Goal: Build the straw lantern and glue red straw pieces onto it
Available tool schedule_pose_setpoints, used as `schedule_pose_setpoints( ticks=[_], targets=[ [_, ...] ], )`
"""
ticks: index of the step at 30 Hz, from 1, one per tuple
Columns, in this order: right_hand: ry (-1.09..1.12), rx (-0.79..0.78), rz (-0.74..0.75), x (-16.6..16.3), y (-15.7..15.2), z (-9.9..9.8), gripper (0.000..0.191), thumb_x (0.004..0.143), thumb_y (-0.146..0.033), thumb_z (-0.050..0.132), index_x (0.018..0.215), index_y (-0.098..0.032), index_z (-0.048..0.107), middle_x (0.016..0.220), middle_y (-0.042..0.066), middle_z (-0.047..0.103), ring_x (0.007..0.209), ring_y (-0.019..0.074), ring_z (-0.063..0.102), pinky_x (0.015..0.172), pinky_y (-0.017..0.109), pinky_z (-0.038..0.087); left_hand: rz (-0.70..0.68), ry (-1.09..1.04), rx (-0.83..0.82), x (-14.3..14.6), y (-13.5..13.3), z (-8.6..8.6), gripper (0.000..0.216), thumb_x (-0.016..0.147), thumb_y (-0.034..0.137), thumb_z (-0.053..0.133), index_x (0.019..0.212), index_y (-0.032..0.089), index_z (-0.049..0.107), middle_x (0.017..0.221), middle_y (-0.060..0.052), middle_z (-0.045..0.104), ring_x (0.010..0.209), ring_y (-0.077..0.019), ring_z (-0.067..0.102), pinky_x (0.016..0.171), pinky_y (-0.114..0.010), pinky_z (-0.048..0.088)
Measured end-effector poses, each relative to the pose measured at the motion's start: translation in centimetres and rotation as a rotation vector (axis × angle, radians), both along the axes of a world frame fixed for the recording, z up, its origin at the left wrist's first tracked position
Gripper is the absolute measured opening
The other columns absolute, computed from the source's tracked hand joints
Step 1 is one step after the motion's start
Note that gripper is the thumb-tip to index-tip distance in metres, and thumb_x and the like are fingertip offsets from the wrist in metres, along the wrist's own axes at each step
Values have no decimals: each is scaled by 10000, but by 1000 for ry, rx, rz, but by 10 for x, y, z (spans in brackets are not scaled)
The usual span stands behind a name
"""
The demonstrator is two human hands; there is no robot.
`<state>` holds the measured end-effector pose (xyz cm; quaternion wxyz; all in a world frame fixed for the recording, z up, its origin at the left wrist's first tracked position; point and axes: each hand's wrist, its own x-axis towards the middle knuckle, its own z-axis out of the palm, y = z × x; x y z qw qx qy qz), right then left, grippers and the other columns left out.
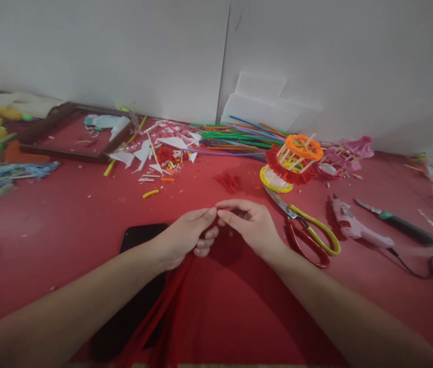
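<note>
A bundle of long red pipe cleaners (176,301) hangs from my left hand (191,232), whose fingers are wrapped round it, down toward the table's front edge. My right hand (249,220) meets the left at thumb and forefinger, pinching at the upper end of the bundle; the tips are mostly hidden by the fingers. Beneath my left forearm lies a black phone-like slab (145,235). Short red pipe cleaner pieces (228,182) lie just beyond my hands. Scissors (304,222) with red and yellow handles rest right of my right hand.
A stick-and-pipe-cleaner model (293,161) stands behind the scissors, beside a pink one (348,153). A pink glue gun (358,227) and a craft knife (400,222) lie at right. Coloured pipe cleaners (235,137), scraps (162,148) and a brown frame (63,152) line the back.
</note>
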<state>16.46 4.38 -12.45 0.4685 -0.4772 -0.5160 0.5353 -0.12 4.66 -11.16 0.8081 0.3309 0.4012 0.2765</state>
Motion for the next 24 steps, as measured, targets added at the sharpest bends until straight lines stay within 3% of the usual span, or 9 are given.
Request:
schedule_pose_setpoints(
  ticks=[6, 12, 17, 21, 24],
  targets=[
    [27, -41, 281, 13, 10, 3, 196, 796, -384, 753, 880, -208, 765, 681, -21, 668, 568, 98, 602, 562, 256, 508, -131, 4, -76, -4, -2, 4, 326, 1023, 340, 387, 804, 157, 545, 538, 82, 304, 420, -30, 157, 363, -95, 221],
    [66, -159, 296, 16, 10, 6, 252, 760, -405, 782, 818, -167, 726, 590, -23, 656, 551, 98, 569, 582, 261, 482, -169, -67, -80, -5, -1, 2, 271, 1015, 283, 390, 854, 137, 552, 572, 76, 317, 454, -38, 190, 384, -110, 237],
    [-216, -19, 380, 25, 13, 16, 111, 833, -282, 692, 830, -172, 698, 644, -22, 651, 629, 105, 595, 673, 267, 480, -214, -92, -80, -4, -4, 3, 158, 970, 197, 442, 830, 147, 495, 585, 72, 331, 471, -44, 226, 411, -128, 261],
    [-464, 98, 582, 36, 17, 29, 90, 855, -250, 652, 845, -178, 706, 802, 9, 663, 689, 110, 605, 674, 255, 483, -348, -118, -59, -4, -7, 3, 204, 961, 296, 519, 828, 204, 395, 578, 87, 332, 456, -40, 193, 418, -130, 240],
    [-506, 139, 649, 41, 16, 35, 70, 851, -221, 665, 870, -185, 723, 836, 10, 696, 735, 113, 640, 704, 243, 492, -409, -130, -34, -4, -7, 3, 218, 954, 334, 551, 888, 230, 372, 581, 98, 334, 451, -42, 183, 423, -132, 235]
  ],
)
